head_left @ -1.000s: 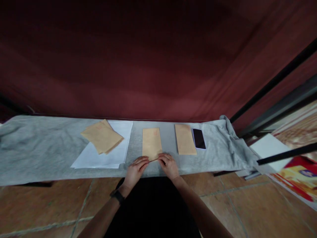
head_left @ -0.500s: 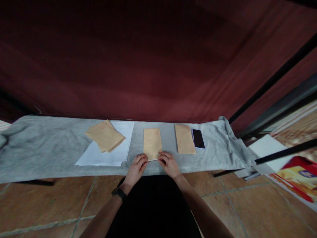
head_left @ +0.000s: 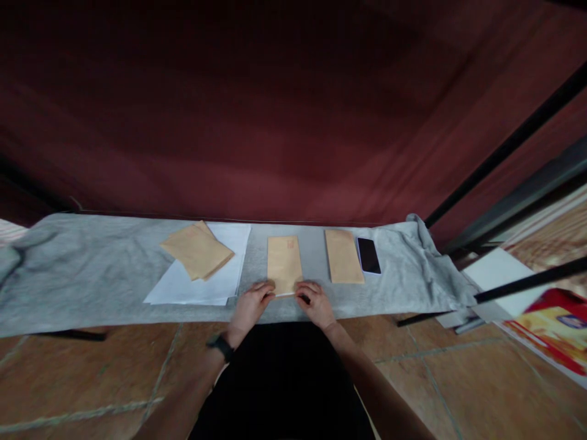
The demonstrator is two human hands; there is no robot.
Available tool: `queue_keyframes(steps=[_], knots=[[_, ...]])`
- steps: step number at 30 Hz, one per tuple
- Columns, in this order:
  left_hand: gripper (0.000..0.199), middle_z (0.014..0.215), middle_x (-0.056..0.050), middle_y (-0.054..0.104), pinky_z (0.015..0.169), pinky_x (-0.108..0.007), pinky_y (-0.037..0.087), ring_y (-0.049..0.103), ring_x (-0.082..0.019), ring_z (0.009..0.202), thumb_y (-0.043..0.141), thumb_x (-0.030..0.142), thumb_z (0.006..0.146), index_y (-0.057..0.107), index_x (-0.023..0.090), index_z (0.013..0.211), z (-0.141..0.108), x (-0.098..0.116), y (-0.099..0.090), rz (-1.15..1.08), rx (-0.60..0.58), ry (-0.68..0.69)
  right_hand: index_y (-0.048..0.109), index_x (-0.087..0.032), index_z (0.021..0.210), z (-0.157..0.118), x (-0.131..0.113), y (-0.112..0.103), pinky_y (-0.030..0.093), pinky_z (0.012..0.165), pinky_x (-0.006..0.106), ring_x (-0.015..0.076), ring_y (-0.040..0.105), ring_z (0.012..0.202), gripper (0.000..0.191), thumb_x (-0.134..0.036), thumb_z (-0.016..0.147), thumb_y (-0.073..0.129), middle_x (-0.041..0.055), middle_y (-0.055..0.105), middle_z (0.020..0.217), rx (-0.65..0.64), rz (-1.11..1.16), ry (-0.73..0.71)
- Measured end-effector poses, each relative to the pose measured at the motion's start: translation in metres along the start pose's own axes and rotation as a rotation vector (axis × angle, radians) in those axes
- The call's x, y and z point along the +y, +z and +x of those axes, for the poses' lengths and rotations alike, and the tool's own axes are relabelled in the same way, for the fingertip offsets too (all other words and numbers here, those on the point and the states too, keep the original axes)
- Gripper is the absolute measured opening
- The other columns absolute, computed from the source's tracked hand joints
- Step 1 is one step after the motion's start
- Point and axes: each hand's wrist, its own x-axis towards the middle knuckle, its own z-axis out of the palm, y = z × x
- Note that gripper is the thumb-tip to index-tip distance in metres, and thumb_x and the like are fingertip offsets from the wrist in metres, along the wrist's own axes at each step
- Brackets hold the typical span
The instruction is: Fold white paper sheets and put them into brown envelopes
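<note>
A brown paper envelope (head_left: 283,263) lies in front of me on the grey cloth, a small red print near its top right corner. At its near end, my left hand (head_left: 253,304) pinches the left corner. My right hand (head_left: 316,303) closes its fingers on the right corner in the same way. Between the hands a thin white edge shows along the envelope's near end. Off to the left, several brown envelopes (head_left: 199,250) rest fanned on white paper sheets (head_left: 190,290). Another brown envelope or stack (head_left: 345,256) lies to the right.
A dark-screened phone (head_left: 369,255) sits beside the right-hand envelopes. The grey cloth (head_left: 92,275) covers a narrow bench along a dark red panel (head_left: 293,153). Black metal bars (head_left: 518,140) slant at the right, near a red and yellow box (head_left: 557,327) on the tiled floor.
Both hands keep their hold on the envelope's near corners, with only slight finger movement. The white edge between them shows a little more. The whole view has shifted slightly.
</note>
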Motion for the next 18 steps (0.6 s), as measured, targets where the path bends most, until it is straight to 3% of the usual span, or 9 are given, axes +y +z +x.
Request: queue_keyframes(steps=[6, 12, 18], knots=[[0.02, 0.111, -0.006, 0.07, 0.091, -0.038, 0.054, 0.065, -0.024, 0.104, 0.053, 0.02, 0.092, 0.068, 0.021, 0.104, 0.005, 0.006, -0.009, 0.125, -0.137, 0.089, 0.072, -0.027, 0.093, 0.0, 0.002, 0.002, 0.047, 0.1, 0.041, 0.0207, 0.063, 0.108, 0.012, -0.019, 0.087, 0.065, 0.0027, 0.071, 0.115, 0.006, 0.014, 0.006], [0.034, 0.108, -0.006, 0.07, 0.094, -0.04, 0.053, 0.065, -0.024, 0.104, 0.041, 0.008, 0.088, 0.067, 0.024, 0.103, 0.004, 0.013, -0.014, 0.128, -0.166, 0.152, 0.072, -0.027, 0.093, 0.001, 0.001, 0.001, 0.046, 0.101, 0.042, 0.021, 0.063, 0.108, 0.011, -0.02, 0.088, 0.064, 0.0036, 0.071, 0.115, -0.001, 0.033, 0.01], [0.046, 0.117, -0.007, 0.069, 0.098, -0.041, 0.052, 0.064, -0.024, 0.111, 0.041, 0.001, 0.079, 0.065, 0.024, 0.111, 0.002, 0.011, -0.015, 0.172, -0.193, 0.167, 0.071, -0.027, 0.092, 0.001, 0.0, 0.0, 0.045, 0.101, 0.042, 0.0208, 0.062, 0.109, 0.011, -0.019, 0.088, 0.065, 0.0024, 0.071, 0.115, -0.016, 0.028, 0.02]])
